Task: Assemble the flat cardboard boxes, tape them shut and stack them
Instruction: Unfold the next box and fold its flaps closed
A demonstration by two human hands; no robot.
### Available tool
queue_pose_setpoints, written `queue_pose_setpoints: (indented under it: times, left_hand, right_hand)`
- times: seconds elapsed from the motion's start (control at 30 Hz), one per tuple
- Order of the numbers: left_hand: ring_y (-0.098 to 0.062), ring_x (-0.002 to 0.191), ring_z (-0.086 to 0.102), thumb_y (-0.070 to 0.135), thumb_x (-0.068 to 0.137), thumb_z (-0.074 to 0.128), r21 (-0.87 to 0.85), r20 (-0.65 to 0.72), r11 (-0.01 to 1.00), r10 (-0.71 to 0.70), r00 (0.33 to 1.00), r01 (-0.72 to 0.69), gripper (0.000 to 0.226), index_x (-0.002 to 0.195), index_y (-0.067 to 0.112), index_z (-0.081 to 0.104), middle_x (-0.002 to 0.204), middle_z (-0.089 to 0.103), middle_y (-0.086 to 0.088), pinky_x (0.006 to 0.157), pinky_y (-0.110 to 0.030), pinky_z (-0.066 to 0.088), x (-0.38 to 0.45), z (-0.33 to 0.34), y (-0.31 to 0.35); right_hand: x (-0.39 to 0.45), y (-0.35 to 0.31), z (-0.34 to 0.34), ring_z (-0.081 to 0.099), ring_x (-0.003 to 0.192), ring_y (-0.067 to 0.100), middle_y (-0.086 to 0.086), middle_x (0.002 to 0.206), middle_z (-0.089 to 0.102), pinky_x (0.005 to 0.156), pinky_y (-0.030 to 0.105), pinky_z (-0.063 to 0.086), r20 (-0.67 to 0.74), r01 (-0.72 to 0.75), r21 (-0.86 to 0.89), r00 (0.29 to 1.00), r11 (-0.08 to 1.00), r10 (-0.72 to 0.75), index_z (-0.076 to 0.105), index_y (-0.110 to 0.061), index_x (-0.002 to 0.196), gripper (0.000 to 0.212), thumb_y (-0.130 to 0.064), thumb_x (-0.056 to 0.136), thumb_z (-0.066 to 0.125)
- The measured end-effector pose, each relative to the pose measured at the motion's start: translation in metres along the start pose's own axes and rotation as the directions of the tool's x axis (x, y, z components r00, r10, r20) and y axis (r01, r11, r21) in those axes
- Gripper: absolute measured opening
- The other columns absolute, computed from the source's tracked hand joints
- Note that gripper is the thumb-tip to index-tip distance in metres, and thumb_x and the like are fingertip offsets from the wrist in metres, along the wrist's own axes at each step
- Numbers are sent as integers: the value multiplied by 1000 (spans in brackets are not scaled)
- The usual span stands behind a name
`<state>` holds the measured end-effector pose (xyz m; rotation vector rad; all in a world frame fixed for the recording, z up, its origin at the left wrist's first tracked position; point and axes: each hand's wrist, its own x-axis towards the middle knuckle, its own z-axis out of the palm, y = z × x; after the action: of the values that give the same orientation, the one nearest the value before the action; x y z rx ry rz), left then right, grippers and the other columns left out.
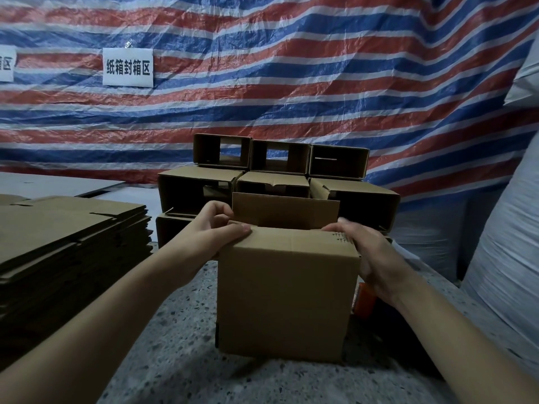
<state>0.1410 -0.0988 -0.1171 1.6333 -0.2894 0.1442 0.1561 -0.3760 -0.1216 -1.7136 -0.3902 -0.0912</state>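
A brown cardboard box (287, 293) stands upright on the speckled floor in front of me. Its far top flap (284, 209) sticks up, while the near flap is folded down. My left hand (214, 230) grips the box's top left corner, thumb on the near flap and fingers curled at the far flap's edge. My right hand (367, 255) lies against the top right corner and right side, fingers over the edge. An orange tape dispenser (365, 301) lies on the floor behind the box's right side, mostly hidden.
A tall pile of flat cardboard blanks (67, 237) sits at my left. Behind the box stands a stack of assembled boxes (280, 173), open ends facing me. White woven sacks (507, 249) fill the right side. A striped tarp hangs behind.
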Motion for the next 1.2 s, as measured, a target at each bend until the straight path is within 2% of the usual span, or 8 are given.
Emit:
queue_pose_setpoints:
  times: [0.23, 0.4, 0.5, 0.73, 0.83, 0.9, 1.03, 1.2]
  left_hand:
    - [-18, 111, 59, 34, 59, 77, 19, -59, 1000, 26, 998, -25, 103, 149, 35, 25, 137, 44, 7, 82, -33, 53, 0, 2, -1]
    - [-15, 121, 54, 33, 62, 76, 29, -10, 998, 51, 999, -51, 111, 155, 37, 17, 153, 35, 8, 94, -35, 49, 1, 2, -1]
    - [-13, 138, 37, 29, 63, 76, 27, -9, 993, 115, 993, -114, 106, 153, 37, 22, 154, 35, 10, 109, -40, 39, 2, 1, -2]
    - [-5, 110, 59, 34, 61, 77, 90, -46, 976, 204, 978, -199, 88, 137, 53, 36, 121, 56, 17, 77, -18, 50, 2, -1, -4]
    - [-3, 103, 63, 38, 70, 76, 207, -43, 952, 237, 970, -224, 75, 134, 56, 41, 106, 65, 20, 81, -21, 49, 0, -3, -2]
    - [0, 101, 62, 48, 73, 70, 319, -1, 919, 246, 969, -233, 57, 126, 56, 52, 102, 66, 23, 78, -21, 50, -4, -5, 3]
    - [5, 93, 59, 63, 69, 57, 495, 56, 833, 253, 966, -247, 38, 95, 42, 74, 98, 60, 23, 66, -13, 49, -10, -6, 15]
    - [1, 96, 57, 54, 86, 55, 698, 100, 676, 234, 967, -236, 34, 104, 32, 74, 104, 59, 21, 79, -19, 47, -13, -3, 28]
  right_hand:
    - [0, -2, -2, 63, 88, 16, 8, 111, 61, 60, 23, 52, 0, -41, 81, 999, 996, 41, 58, -17, 117, 45, -29, 76, 69]
    - [3, 2, -3, 60, 123, 18, -2, 149, 48, 89, 32, 54, 19, 12, 175, 1000, 984, -15, 28, -26, 156, 93, -22, 72, 70]
    - [4, 3, -3, 53, 132, 14, -3, 158, 39, 103, 33, 48, 41, 66, 193, 996, 979, -75, 20, -28, 159, 99, -16, 76, 71]
    - [5, 3, -4, 56, 129, 19, -2, 147, 50, 107, 42, 49, 29, 100, 160, 994, 982, -106, 43, -36, 147, 71, -8, 86, 64]
    - [1, 1, -4, 69, 102, 18, 2, 122, 68, 82, 31, 59, 29, 108, 142, 993, 984, -113, 72, -39, 116, 40, -22, 80, 66]
    - [-1, 2, -5, 67, 99, 21, -1, 106, 74, 82, 33, 55, 11, 118, 57, 993, 991, -119, 80, -35, 97, 24, -32, 79, 64]
    - [0, 5, -4, 64, 104, 21, -4, 102, 75, 88, 37, 51, -36, 160, -10, 986, 987, -160, 82, -28, 87, 20, -30, 87, 62]
    - [0, 6, -5, 64, 105, 18, -4, 104, 75, 90, 38, 49, -45, 186, -62, 981, 981, -189, 80, -24, 89, 27, -14, 98, 56]
